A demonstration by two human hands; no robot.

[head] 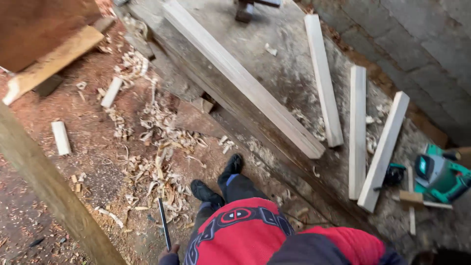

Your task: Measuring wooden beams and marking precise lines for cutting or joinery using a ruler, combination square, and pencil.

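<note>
Rod [164, 223], thin and dark, stands in the left hand [170, 254] at the bottom edge, fingers clamped round its lower end; the right hand is out of view. Beyond the shoes [216, 184] lie shavings [162, 147], then a long plank [240, 76] and three shorter battens [357, 130]. A firm, low grip should keep it steady.

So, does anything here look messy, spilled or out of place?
Yes. Wood shavings lie scattered over the dirt floor beside the long plank. Three shorter planks lie at uneven angles, and a green power tool sits on the ground.
</note>
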